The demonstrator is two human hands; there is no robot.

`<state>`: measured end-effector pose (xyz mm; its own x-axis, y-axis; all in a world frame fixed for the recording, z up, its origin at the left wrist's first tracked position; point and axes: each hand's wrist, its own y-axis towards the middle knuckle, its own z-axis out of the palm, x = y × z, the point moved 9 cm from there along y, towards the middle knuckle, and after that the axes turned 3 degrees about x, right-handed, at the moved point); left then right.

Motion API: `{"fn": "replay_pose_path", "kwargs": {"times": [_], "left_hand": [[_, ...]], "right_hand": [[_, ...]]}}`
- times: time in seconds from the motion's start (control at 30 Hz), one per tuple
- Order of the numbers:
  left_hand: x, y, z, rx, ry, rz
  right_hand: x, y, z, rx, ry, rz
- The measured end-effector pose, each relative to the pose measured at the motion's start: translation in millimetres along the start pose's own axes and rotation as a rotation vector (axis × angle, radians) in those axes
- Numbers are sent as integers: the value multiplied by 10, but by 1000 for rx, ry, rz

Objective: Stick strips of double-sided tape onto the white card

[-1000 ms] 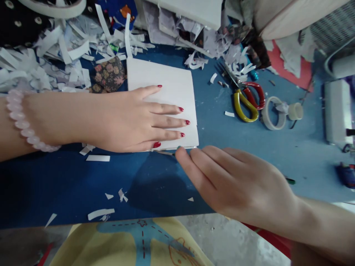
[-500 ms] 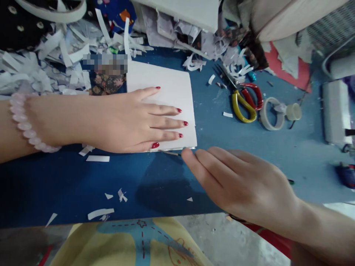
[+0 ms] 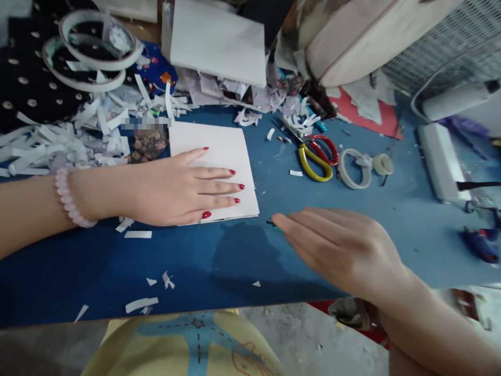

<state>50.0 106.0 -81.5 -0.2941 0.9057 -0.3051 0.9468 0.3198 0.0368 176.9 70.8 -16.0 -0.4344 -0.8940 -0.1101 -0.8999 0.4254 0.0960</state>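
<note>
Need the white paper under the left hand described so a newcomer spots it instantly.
On the blue table, find the left hand with the pink bead bracelet. The white paper lies flat beneath that hand and shows beyond it. Unlike the narrow paper strips heaped to its left, it is one broad, four-sided piece.

tool (image 3: pixel 270 223) mostly hidden in r hand (image 3: pixel 340 245) — type unclear, paper (image 3: pixel 219 141) pt. covered by l hand (image 3: pixel 168 193)
</note>
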Motion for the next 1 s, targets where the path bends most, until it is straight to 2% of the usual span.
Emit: {"fn": "replay_pose_path", "kwargs": {"times": [0.1, 0.2, 0.33, 0.47, 0.67, 1.0], "left_hand": [[1, -10, -22, -4, -3, -19], [-12, -24, -42, -1, 9, -25], [-8, -46, -62, 8, 26, -37], [-37, -56, -103, -21, 75, -16], [-47, -57, -139, -79, 113, -7], [-31, -49, -143, -74, 84, -18]], "right_hand": [[-245, -62, -19, -101, 49, 63], [-492, -40, 57, -149, -65, 165], [-593, 46, 198, -162, -212, 187], [-484, 61, 179, -267, -154, 138], [-83, 49, 156, -308, 60, -106], [-16, 68, 192, -287, 104, -52]]}}
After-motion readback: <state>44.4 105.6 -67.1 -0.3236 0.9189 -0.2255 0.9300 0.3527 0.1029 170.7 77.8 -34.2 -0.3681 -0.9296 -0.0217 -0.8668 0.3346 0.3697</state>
